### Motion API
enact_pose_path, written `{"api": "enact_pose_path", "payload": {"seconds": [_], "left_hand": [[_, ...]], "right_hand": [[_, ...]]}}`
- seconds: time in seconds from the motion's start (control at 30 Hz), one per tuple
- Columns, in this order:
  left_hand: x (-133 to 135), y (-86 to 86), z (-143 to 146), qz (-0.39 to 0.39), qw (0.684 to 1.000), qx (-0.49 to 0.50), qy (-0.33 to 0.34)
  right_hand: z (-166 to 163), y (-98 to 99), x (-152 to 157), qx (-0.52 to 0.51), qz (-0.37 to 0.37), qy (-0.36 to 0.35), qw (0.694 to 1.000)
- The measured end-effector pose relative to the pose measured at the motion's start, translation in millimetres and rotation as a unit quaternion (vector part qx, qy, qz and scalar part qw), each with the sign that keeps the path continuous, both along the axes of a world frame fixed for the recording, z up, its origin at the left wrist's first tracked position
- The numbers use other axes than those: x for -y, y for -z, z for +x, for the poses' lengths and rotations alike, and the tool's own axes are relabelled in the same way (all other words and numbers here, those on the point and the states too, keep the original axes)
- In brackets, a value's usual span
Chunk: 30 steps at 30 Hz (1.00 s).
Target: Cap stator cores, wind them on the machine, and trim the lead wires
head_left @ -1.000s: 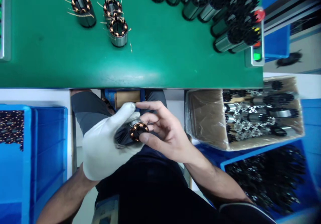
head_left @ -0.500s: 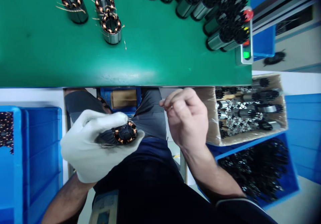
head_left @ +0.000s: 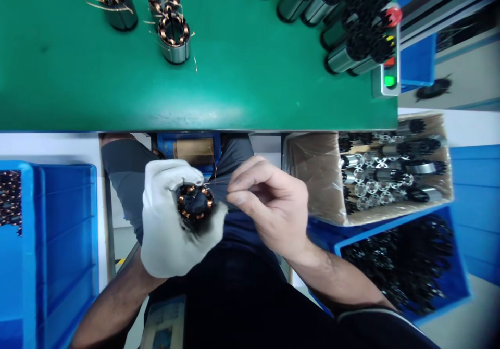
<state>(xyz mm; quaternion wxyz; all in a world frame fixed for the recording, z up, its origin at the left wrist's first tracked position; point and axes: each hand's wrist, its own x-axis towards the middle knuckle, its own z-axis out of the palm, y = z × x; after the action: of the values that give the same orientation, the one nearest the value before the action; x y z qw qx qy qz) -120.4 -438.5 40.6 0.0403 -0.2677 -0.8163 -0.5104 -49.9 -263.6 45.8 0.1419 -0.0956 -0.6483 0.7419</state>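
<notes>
My left hand (head_left: 172,224), in a white glove, is wrapped round a motor stator (head_left: 195,203) over my lap. The stator's end faces up, with a ring of copper windings about a dark centre. My bare right hand (head_left: 269,203) is just right of it, thumb and forefinger pinched on a thin wire (head_left: 219,182) that runs to the stator's upper edge. On the green table (head_left: 253,83) stand three more wound stators, one at the left (head_left: 115,2) and a close pair (head_left: 174,36), loose wire ends sticking out.
Several unwound stator cores (head_left: 344,41) stand at the table's back right beside a box with coloured buttons (head_left: 388,80). A lined carton (head_left: 312,182) of cores and a blue bin (head_left: 402,265) of black parts are at right. Blue crates (head_left: 68,224) stand left.
My left hand has turned the stator more upright. My right hand has moved left and down, close to the stator, and a wire now stretches between them.
</notes>
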Motion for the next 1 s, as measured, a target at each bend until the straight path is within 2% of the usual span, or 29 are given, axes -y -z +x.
{"api": "enact_pose_path", "payload": {"seconds": [0.1,0.17,0.33,0.47,0.53,0.6,0.67,0.7,0.77,0.8,0.83,0.87,0.9,0.93,0.97,1.0], "left_hand": [[-0.1,-2.1,-4.2,-0.026,0.997,-0.07,0.018],[2.1,-1.8,-6.8,-0.048,0.991,-0.119,0.046],[5.7,8.6,-5.9,-0.075,0.981,-0.173,0.047],[6.5,5.9,0.0,-0.086,0.981,-0.165,0.062],[5.9,-0.9,2.0,-0.097,0.982,-0.15,0.067],[4.6,-5.6,1.2,-0.095,0.992,-0.069,0.053],[4.3,-3.7,-2.7,-0.07,0.991,0.094,0.064],[5.4,0.3,-5.1,-0.058,0.976,0.189,0.092],[10.8,12.6,-7.7,-0.032,0.91,0.379,0.165],[14.9,19.3,-6.6,-0.014,0.881,0.439,0.176],[19.2,25.3,-3.8,0.003,0.875,0.458,0.157],[23.1,29.9,0.8,0.011,0.891,0.436,0.123],[25.8,32.6,6.4,-0.001,0.928,0.363,0.083],[27.1,33.4,12.3,-0.033,0.969,0.241,0.049],[26.5,32.2,17.7,-0.073,0.991,0.106,0.036],[24.3,29.5,21.7,-0.113,0.992,-0.001,0.049]], "right_hand": [[4.2,6.0,17.3,0.064,-0.146,-0.022,0.987],[9.4,13.6,25.6,0.077,-0.189,-0.031,0.978],[19.3,26.2,29.5,0.099,-0.176,-0.013,0.979],[16.7,19.0,19.0,0.099,-0.166,-0.04,0.98],[10.9,12.3,6.2,0.088,-0.127,-0.081,0.985],[2.7,5.4,-12.0,0.053,-0.02,-0.12,0.991],[-5.6,-1.7,-32.3,-0.015,0.125,-0.164,0.978],[-8.4,-5.1,-41.8,-0.045,0.187,-0.196,0.962],[-9.2,-10.9,-56.4,-0.062,0.257,-0.26,0.929],[-6.8,-13.0,-60.8,-0.035,0.261,-0.279,0.923],[-2.9,-14.2,-63.0,0.013,0.242,-0.285,0.927],[2.1,-14.5,-63.4,0.076,0.202,-0.282,0.935],[7.4,-14.1,-62.3,0.136,0.148,-0.277,0.94],[12.1,-13.2,-60.1,0.188,0.086,-0.275,0.939],[15.4,-12.3,-57.4,0.225,0.03,-0.28,0.933],[16.9,-11.7,-54.8,0.244,-0.007,-0.286,0.926]]}}
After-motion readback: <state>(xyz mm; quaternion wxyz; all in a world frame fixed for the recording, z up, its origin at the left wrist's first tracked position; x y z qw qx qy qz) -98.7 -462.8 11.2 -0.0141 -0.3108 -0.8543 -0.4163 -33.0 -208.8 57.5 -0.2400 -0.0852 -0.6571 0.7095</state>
